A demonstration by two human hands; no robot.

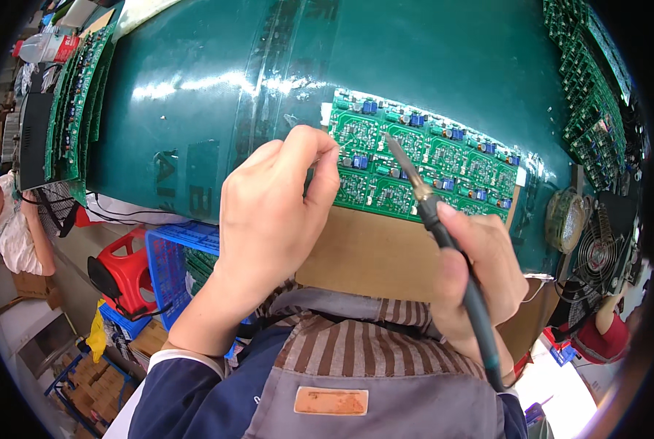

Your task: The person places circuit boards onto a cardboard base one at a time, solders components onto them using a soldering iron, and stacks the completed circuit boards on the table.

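Note:
A green circuit board panel [444, 155] with rows of blue and small dark components lies on the bench before me. Its near edge rests by a brown cardboard sheet [371, 252]. My right hand [488, 267] grips a soldering iron [444, 230] by its dark handle. The iron slants up and left, its tip over the upper left part of the panel; whether it touches cannot be told. At the panel's left edge, my left hand [279, 201] is closed in a pinch. What those fingers hold, if anything, is too small to make out.
Upright circuit boards [82, 110] stand at the left, with a plastic bottle [45, 47] behind. More boards [587, 95] are stacked at the right, near a round fan grille [596, 245]. Below the bench's left edge sit a blue crate [167, 274] and a red stool [126, 267].

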